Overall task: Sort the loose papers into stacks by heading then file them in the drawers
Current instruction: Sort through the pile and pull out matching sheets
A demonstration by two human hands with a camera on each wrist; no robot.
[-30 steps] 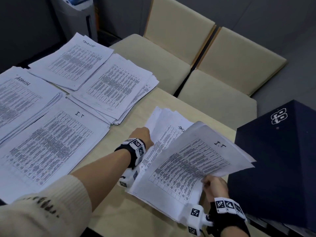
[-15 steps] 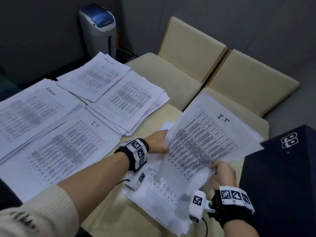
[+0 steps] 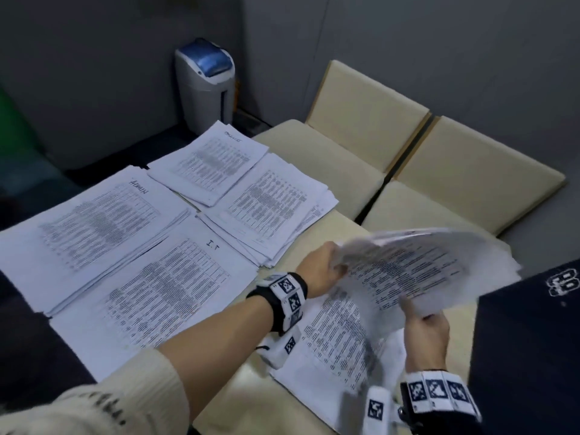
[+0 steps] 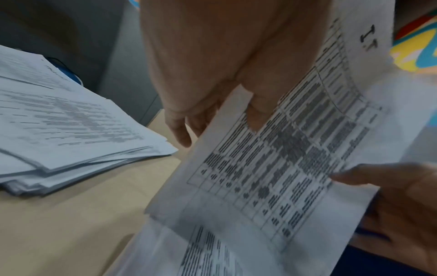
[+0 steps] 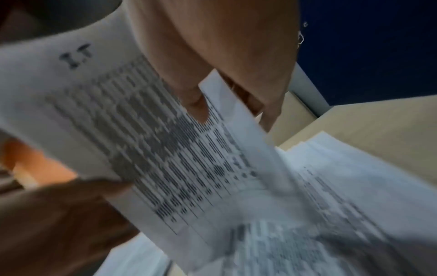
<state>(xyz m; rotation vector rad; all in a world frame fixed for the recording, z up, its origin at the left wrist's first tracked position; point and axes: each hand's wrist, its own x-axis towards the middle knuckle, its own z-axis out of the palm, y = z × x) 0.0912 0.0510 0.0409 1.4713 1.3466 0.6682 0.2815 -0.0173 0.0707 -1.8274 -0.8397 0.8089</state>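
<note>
Both the left hand [image 3: 323, 271] and right hand [image 3: 423, 328] pinch opposite edges of the limp white printed "I.T" sheet [image 3: 408, 271]. Light and floppy, it probably tears or creases easily, so edge grips suit it

The lifted sheet [image 3: 408, 271] is motion-blurred in the head view, its heading unreadable there. It hides most of the left hand's fingers [image 3: 337, 268]. The top pile's [image 3: 207, 161] heading is too small to read.

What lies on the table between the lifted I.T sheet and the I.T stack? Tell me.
In the head view, only the left hand and bare tabletop separate the lifted I.T sheet from the I.T stack.
</note>
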